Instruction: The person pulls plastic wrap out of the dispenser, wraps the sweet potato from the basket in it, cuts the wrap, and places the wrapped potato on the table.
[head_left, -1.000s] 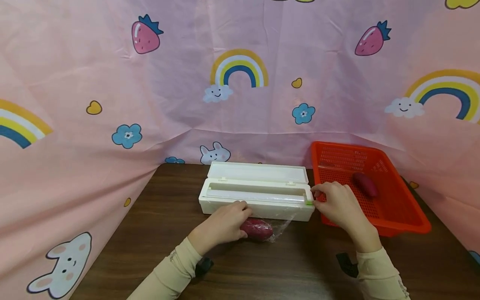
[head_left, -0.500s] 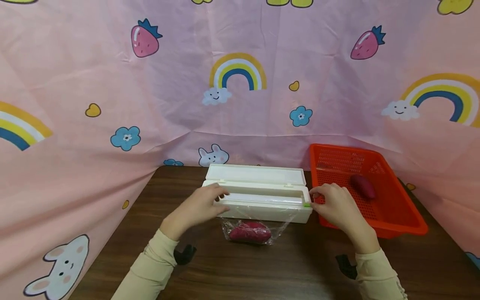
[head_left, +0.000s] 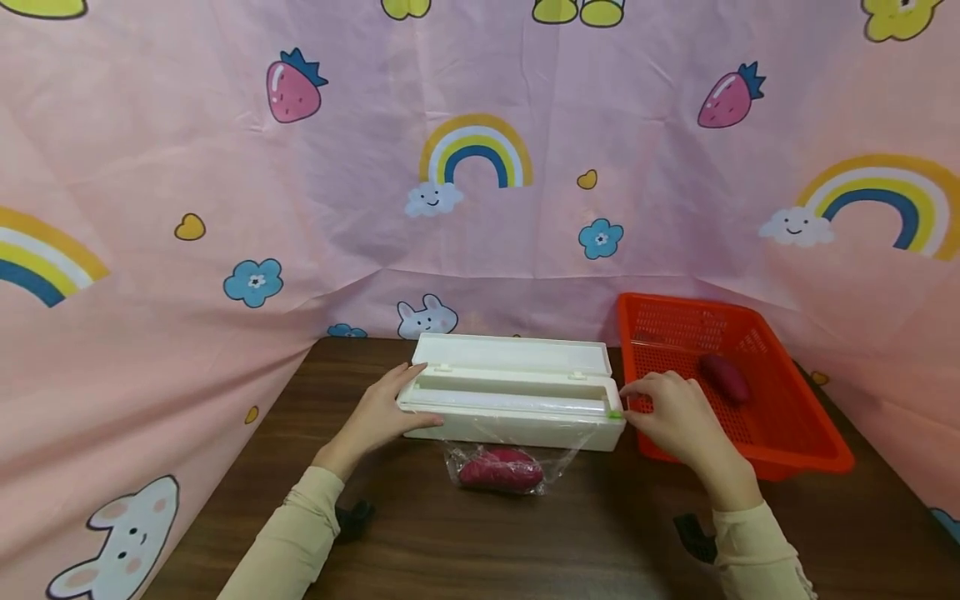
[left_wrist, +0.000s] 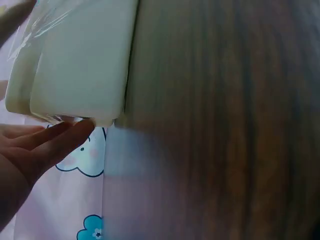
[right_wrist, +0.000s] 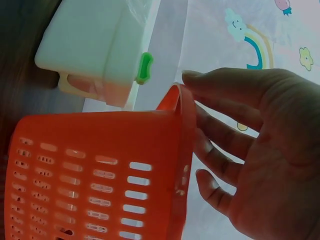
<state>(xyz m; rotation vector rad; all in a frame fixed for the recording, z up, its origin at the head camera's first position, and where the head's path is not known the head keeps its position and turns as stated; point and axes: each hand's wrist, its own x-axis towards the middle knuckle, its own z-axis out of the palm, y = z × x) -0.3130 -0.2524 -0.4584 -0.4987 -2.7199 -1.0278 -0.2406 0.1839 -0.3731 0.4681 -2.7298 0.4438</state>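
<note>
A white cling film box (head_left: 510, 429) stands lid-up on the table, its roll (head_left: 510, 402) showing inside. My left hand (head_left: 375, 419) spans the box's left end, the thumb along the front and the fingers at the back corner; the left wrist view shows fingers (left_wrist: 67, 142) against the box. A purple-red sweet potato (head_left: 501, 471) lies in front under clear film (head_left: 555, 462) that runs back to the box. At the right end my right hand (head_left: 671, 414), fingers loosely bent, is beside the green slider (right_wrist: 144, 68), its fingertips near the basket rim and holding nothing.
A red-orange plastic basket (head_left: 813, 400) stands to the right, close to the box's end, with another sweet potato (head_left: 724, 378) in it. A pink patterned cloth (head_left: 480, 233) hangs behind the brown wooden table (head_left: 525, 550).
My left hand has let go of the wrapped sweet potato and moved left and back to the box's left end. The right hand has stayed at the right end.
</note>
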